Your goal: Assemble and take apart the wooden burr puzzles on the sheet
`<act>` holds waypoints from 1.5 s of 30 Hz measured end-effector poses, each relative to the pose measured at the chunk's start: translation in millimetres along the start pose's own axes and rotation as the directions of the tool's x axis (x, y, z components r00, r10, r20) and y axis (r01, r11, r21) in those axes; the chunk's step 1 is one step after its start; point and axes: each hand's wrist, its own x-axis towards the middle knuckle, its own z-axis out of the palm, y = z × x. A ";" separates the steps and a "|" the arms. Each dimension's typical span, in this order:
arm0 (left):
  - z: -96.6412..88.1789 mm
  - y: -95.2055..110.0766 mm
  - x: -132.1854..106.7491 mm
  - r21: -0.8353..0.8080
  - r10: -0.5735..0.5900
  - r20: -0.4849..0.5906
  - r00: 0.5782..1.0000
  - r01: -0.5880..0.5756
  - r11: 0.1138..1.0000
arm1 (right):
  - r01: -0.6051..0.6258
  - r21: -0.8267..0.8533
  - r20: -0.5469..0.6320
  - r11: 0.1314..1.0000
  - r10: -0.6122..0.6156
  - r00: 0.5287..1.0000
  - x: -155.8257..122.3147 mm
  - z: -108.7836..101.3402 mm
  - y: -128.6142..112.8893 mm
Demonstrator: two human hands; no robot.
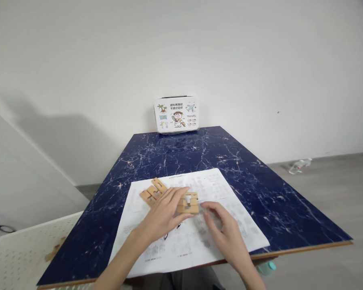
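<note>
Several flat wooden puzzle pieces with cut-out slots lie on a printed sheet. My left hand is closed on notched wooden puzzle pieces that sit together, its thumb along the near edge and its fingers over the far edge. To the left, more wooden pieces lie side by side, marked with small numbers and partly covered by that hand. My right hand is just right of the held pieces, thumb and forefinger apart, with nothing visible between them. Small dark objects rest on the paper below my left hand; their kind is unclear.
The white instruction sheet covers the near part of the blue marbled table. A white cartoon-printed case stands at the back against the wall. At lower left is a white perforated surface with wooden pieces.
</note>
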 end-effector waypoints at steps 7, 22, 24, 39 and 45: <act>16.8 -7.5 34.5 -0.094 0.149 0.126 0.981 -0.138 0.986 | 0.057 0.001 -0.124 0.998 -0.056 0.991 4.9 3.9 14.1; 21.0 -27.7 37.1 -0.110 0.107 0.008 0.994 -0.106 0.988 | 0.070 -0.169 -0.071 0.983 -0.083 0.994 1.1 9.6 2.9; 20.8 -28.2 37.5 -0.117 0.092 0.008 0.996 -0.091 0.989 | 0.081 -0.175 -0.063 0.981 -0.093 0.994 0.7 9.9 3.6; 19.3 -29.7 39.6 -0.190 0.002 0.030 1.000 0.003 0.982 | 0.123 -0.124 0.082 0.985 -0.113 0.990 -1.0 9.6 3.2; 24.9 -36.4 41.3 -0.190 -0.053 -0.006 0.999 0.051 0.980 | 0.092 -0.099 0.099 0.991 -0.082 0.992 -0.6 9.3 1.7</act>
